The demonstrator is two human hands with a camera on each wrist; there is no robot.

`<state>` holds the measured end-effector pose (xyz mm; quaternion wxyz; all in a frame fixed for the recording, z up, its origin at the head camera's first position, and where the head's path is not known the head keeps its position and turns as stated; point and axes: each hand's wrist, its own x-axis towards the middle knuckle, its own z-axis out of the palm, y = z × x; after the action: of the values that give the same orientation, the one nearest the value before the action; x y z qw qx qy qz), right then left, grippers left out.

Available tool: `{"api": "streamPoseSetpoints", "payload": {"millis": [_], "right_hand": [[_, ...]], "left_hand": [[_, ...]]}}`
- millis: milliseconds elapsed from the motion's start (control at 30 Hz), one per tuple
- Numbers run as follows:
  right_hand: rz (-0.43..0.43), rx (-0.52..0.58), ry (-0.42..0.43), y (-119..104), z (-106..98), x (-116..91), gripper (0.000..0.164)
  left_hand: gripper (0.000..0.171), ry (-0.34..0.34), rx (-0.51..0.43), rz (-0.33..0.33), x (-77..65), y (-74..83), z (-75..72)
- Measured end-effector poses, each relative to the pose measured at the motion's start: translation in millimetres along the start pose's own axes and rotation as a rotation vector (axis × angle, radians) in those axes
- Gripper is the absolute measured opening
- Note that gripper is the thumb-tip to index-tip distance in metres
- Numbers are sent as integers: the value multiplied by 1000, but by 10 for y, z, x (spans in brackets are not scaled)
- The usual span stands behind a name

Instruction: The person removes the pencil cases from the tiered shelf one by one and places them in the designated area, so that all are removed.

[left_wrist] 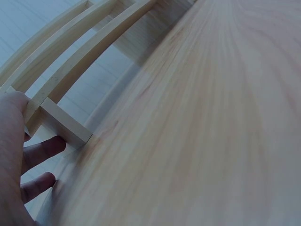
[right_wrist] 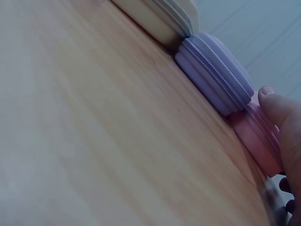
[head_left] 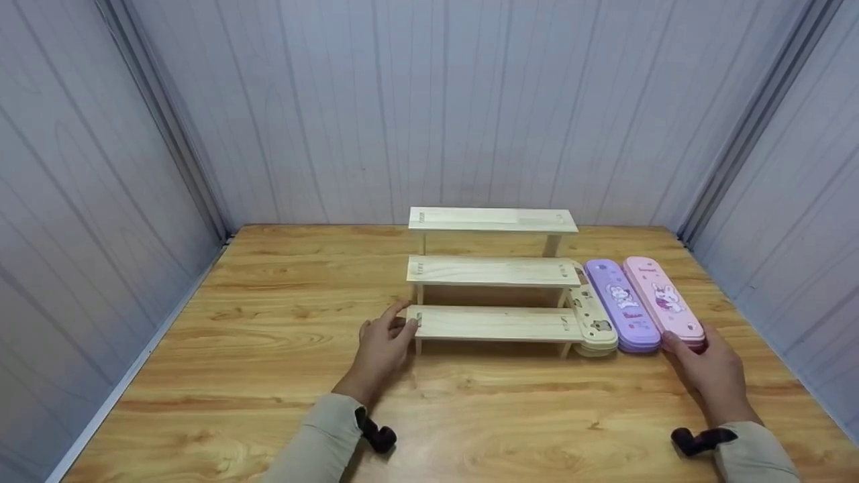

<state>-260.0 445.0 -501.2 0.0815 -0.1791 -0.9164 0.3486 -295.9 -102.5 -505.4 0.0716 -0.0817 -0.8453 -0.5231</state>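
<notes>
A three-tier wooden stand (head_left: 493, 325) stands on the table, its steps rising toward the back wall. At the left end of its lowest step, my left hand (head_left: 381, 345) grips the board; two fingers (left_wrist: 43, 153) stretch out beside the leg in the left wrist view. Three zippered pencil cases lie side by side right of the stand: a cream one (head_left: 594, 322) against it, partly hidden under the steps, a purple one (head_left: 623, 305) and a pink one (head_left: 664, 298) with a rabbit picture. My right hand (head_left: 715, 369) holds the pink case's near end, thumb on top.
The wood-grain table (head_left: 268, 376) runs back to a pale panelled wall (head_left: 429, 107). Side walls rise at left (head_left: 60, 221) and right (head_left: 792, 174). Each wrist carries a dark strap-on camera (head_left: 379, 436).
</notes>
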Motion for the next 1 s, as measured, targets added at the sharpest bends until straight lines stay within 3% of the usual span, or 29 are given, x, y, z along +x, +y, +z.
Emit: {"api": "streamPoseSetpoints", "payload": {"millis": [167,300,867,1000], "right_hand": [[-21,-7,-1,23,-5,13,98],[5,1,-34,12,-15,33,106],[86,36,-66,3,-134,-7,108],[59,31,-84,-10,-151,-7,107]], "left_hand": [[51,-6,-6,-8,-9,6,-5],[50,1,1,-15,1,12,0],[48,9,10,-7,5,50,63],[48,5,5,-14,-5,65,59]]}}
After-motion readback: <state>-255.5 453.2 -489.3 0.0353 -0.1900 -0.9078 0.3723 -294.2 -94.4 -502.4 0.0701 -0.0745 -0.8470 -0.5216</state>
